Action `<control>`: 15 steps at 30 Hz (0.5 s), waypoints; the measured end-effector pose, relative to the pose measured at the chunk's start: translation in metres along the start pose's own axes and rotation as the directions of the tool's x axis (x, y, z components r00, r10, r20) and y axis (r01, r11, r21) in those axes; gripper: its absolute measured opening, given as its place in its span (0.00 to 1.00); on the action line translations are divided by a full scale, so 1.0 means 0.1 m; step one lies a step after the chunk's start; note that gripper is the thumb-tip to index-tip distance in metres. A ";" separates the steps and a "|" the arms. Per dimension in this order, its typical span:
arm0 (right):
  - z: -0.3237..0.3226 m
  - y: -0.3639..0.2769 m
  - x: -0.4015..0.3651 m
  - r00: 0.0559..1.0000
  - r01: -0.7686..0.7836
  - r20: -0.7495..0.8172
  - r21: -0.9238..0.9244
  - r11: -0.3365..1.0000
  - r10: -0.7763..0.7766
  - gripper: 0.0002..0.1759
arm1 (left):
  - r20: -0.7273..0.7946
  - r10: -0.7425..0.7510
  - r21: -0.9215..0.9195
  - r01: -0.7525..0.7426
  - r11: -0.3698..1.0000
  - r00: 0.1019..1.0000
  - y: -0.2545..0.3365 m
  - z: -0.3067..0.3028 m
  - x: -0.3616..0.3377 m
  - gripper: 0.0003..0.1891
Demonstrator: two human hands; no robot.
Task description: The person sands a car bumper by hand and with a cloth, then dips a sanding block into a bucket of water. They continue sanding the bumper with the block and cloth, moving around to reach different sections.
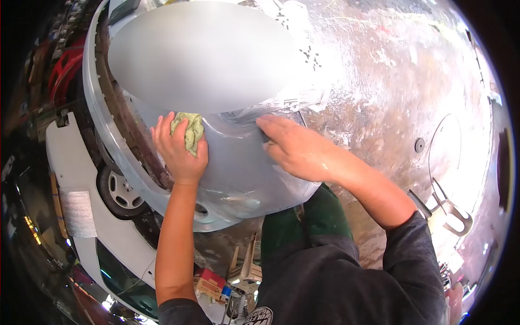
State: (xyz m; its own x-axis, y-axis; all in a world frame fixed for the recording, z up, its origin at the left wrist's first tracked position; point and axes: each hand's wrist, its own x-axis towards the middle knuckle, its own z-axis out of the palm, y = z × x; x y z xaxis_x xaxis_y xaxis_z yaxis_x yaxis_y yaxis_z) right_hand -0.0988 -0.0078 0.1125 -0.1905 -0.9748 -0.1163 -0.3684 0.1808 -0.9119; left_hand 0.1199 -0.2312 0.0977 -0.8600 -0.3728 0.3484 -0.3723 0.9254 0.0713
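Observation:
A grey car bumper curves in front of me, its surface wet and shiny near the lower end. My left hand is closed around a crumpled yellow-green cloth, just above the bumper or touching it. My right hand presses on the bumper further right, fingers together and pointing left. A small pale edge shows by its thumb, but what lies under the fingers is hidden. A blurred oval covers the bumper's upper part.
Newspaper sheets lie beyond the bumper on the worn, stained floor. A white car with a silver wheel stands at left. Boxes and wooden pieces sit below, near my legs. A metal-framed object is at right.

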 end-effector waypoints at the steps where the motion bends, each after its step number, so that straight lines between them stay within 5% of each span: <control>1: 0.02 -0.09 0.04 0.997 -0.058 0.055 -0.004 0.998 0.058 0.27 | 0.002 -0.002 0.001 0.002 1.000 1.000 0.00 0.00 0.00 0.29; 6: 0.08 -0.39 0.58 0.943 -0.055 0.323 -0.084 0.995 0.079 0.25 | -0.030 -0.027 -0.013 0.027 1.000 0.999 -0.04 0.04 -0.03 0.31; 8: 0.15 -0.46 0.78 0.909 -0.167 0.374 -0.073 0.983 0.183 0.25 | -0.035 -0.025 -0.013 0.025 1.000 0.999 -0.03 0.06 -0.03 0.31; 11: 0.03 -0.27 0.56 0.955 -0.137 0.261 -0.027 0.990 0.140 0.25 | -0.025 -0.027 -0.026 0.027 0.999 0.999 -0.03 0.03 -0.03 0.31; 15: -0.20 -0.35 0.55 0.905 -0.198 0.377 -0.042 0.979 0.199 0.25 | -0.006 -0.038 -0.030 0.038 0.999 0.999 -0.01 -0.01 -0.01 0.31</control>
State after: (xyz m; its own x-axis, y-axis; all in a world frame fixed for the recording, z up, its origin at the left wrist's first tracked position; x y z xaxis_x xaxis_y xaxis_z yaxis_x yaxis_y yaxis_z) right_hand -0.1150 -0.0655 0.1461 0.0970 -0.8951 -0.4352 -0.3611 0.3758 -0.8535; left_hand 0.1221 -0.2316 0.0986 -0.8431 -0.4078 0.3506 -0.3941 0.9121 0.1130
